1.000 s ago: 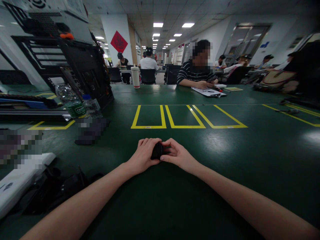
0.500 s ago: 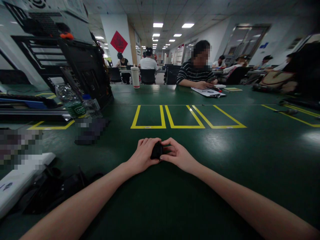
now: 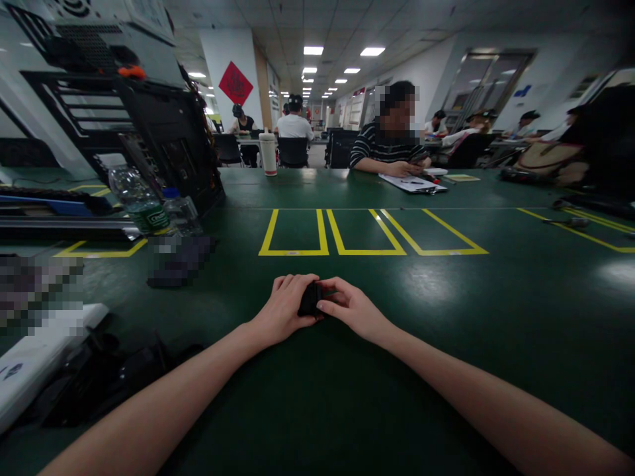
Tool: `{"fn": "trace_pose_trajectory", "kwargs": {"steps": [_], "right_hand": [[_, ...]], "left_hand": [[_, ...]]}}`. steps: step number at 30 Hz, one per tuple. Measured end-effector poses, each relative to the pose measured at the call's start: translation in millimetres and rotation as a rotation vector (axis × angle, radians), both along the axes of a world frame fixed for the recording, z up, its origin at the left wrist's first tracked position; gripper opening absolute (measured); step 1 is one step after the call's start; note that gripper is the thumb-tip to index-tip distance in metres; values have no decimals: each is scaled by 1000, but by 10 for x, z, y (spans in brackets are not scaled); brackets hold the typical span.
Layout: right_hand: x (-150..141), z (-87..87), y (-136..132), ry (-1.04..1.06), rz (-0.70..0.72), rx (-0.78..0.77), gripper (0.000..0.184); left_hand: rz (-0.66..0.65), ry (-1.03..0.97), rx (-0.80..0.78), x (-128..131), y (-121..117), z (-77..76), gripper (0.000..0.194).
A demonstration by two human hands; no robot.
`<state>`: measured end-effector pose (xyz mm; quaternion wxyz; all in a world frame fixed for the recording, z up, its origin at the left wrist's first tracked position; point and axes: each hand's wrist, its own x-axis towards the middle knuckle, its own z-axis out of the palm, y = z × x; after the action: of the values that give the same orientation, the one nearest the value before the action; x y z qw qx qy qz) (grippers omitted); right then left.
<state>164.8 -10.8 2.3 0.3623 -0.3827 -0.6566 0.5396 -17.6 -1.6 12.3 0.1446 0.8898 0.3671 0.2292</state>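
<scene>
A small black block-like object [image 3: 310, 299] is between my two hands, low over the green tabletop [image 3: 317, 396]. My left hand [image 3: 286, 304] wraps round its left side, with the thumb along the near edge and the fingers over the far edge. From the right, the thumb and fingertips of my right hand [image 3: 353, 306] pinch its right end. My fingers cover much of the object, so its exact kind does not show.
Yellow tape outlines [image 3: 292, 252] mark the table ahead. At left stand an open computer case [image 3: 173, 142], plastic bottles [image 3: 136, 198], a white box [image 3: 49, 357] and dark gear [image 3: 119, 370]. Across the table a person [image 3: 384, 142] sits by a clipboard [image 3: 414, 183].
My right thumb and fingers have shifted slightly on the right end of the black object. My left hand keeps its hold, and the object stays in nearly the same place.
</scene>
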Motion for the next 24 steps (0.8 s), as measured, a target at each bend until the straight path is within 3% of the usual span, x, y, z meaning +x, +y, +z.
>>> {"fn": "trace_pose_trajectory", "kwargs": {"steps": [6, 11, 19, 24], "right_hand": [[8, -7, -22, 43, 19, 18, 33], [-11, -31, -9, 97, 32, -12, 26], [7, -14, -12, 12, -2, -3, 35], [16, -22, -28, 65, 59, 24, 37]], "left_hand": [[-2, 2, 18, 5, 22, -54, 55], [27, -23, 68, 16, 57, -138, 58], [-2, -6, 16, 5, 5, -22, 55], [5, 5, 30, 7, 18, -67, 56]]}}
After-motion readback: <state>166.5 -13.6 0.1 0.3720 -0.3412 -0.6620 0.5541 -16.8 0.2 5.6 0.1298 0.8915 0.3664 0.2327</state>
